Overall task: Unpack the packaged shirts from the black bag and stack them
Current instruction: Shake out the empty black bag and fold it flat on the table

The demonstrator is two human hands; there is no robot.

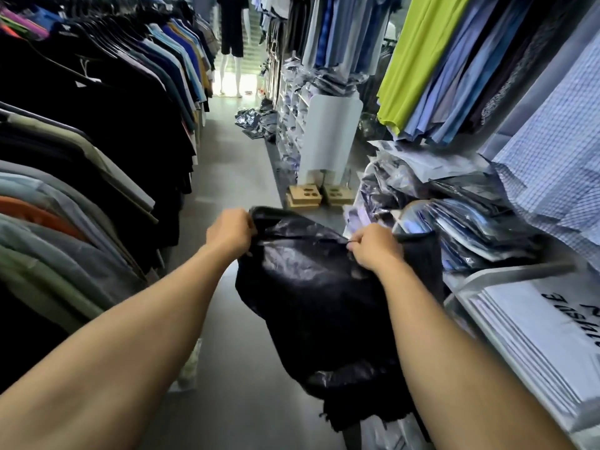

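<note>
While both hands clutch its upper edge, the black bag point(311, 297) hangs over the aisle floor: left hand point(231, 233) fisted at ten o'clock of the bag, right hand point(375, 246) pinching at one o'clock. Packaged shirts point(470, 228) lie piled toward three o'clock.

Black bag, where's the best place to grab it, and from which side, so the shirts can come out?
Probably the crinkled top edge of the black bag, one end each side, coming from above. The mouth seems to be up there and the full body sags below. The left hand and right hand grip it there, so pulling apart should open it.
</note>
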